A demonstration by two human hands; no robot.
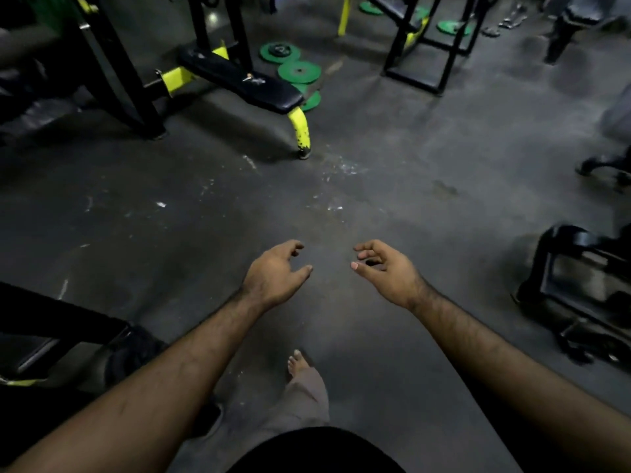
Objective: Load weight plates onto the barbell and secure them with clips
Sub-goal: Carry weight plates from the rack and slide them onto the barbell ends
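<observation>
Item: left hand (275, 273) — held out low over the floor (392, 186), fingers loosely curled, holding nothing.

Item: right hand (382, 268) — just right of the left one, apart from it, fingers loosely curled with thumb and forefinger near each other; I see nothing between them.

Item: green weight plates (299, 72) — several lying flat on the floor at the far side, left of centre, just beyond the far end of the black padded bench (239, 78) with yellow legs; one is partly hidden under the pad. More green plates (452, 27) lie farther right under a black frame (423, 46).

Item: barbell — not in view. Clips — a small metal object rests on the bench pad; too small for me to say whether it is a clip.

Item: bare foot (297, 362) — near, stepping forward on the floor.

Step in hand, as I judge it: the walk toward the plates by the bench, both hands free. To do it well, I would go to the nearest uncovered plate, crouch, not stoop, tip its rim up off the floor with one hand so the other can get under — a flat plate gives no edge otherwise — then carry it with both hands, toes kept clear since the feet are bare.
</observation>
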